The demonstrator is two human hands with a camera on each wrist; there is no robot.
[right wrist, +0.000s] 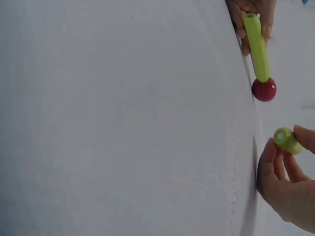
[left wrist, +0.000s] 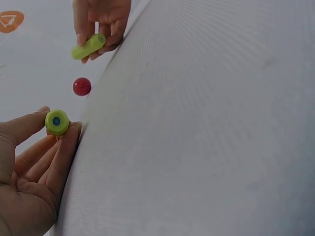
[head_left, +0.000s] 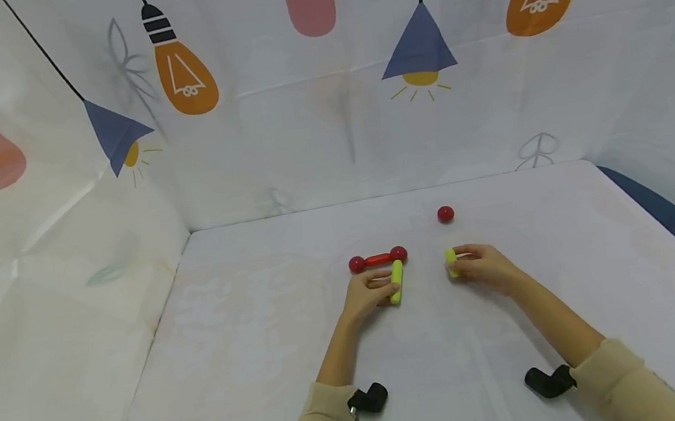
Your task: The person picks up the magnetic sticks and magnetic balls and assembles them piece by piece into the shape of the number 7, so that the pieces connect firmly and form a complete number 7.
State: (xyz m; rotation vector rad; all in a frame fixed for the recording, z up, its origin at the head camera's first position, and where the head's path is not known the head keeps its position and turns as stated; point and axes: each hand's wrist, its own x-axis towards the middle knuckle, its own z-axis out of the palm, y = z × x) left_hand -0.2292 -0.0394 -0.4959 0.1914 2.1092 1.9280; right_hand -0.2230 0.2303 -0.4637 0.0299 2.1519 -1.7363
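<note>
My left hand (head_left: pixel 368 292) pinches a yellow-green rod (head_left: pixel 397 281) between thumb and fingers. The rod's far end meets the red ball (head_left: pixel 398 253) at the right of a short red rod (head_left: pixel 378 260); a second red ball (head_left: pixel 356 264) caps that rod's left end. A dark blue spot marks the near end of the held rod in the left wrist view. My right hand (head_left: pixel 486 267) pinches another yellow-green rod (right wrist: pixel 287 140), whose end shows a pale round spot in the right wrist view. Both hands are low over the white table, a short gap apart.
A loose red ball (head_left: pixel 446 214) lies farther back on the white table (head_left: pixel 256 368), beyond my right hand. Behind the table hangs a white sheet (head_left: pixel 287 138) printed with lamps and bulbs. Dark blue cloth (head_left: pixel 673 218) borders the table's right edge.
</note>
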